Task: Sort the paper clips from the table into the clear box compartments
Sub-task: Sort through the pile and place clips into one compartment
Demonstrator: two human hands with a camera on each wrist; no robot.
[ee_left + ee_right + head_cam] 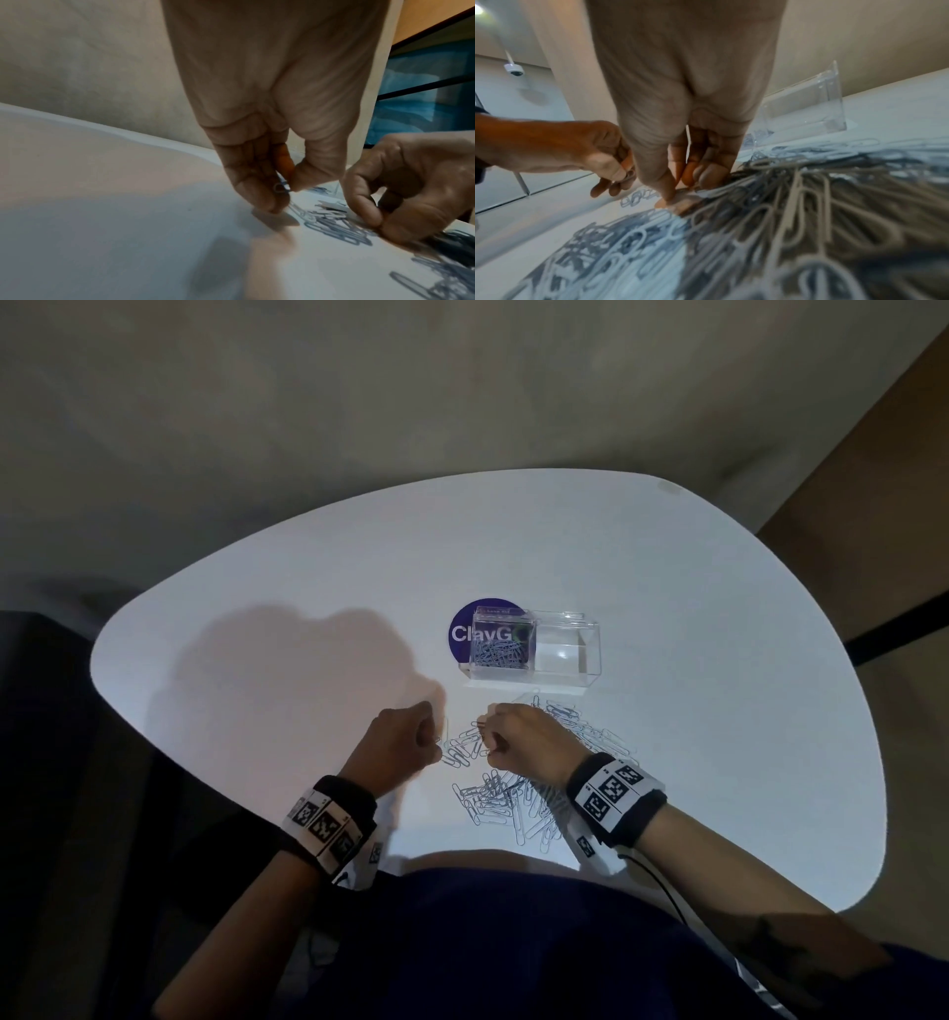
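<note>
Here, left hand fingers pinch a paper clip; right hand fingers curled, grip unclear.

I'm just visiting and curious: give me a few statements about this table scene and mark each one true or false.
1. The clear box holds paper clips in its left compartment. True.
2. The box's right compartment is full of clips. False: it looks empty.
3. The left hand pinches a small clip. True.
4. All the loose paper clips lie behind the box. False: they lie in front of it, near the hands.
5. The right hand rests inside the box. False: it is at the pile.
</note>
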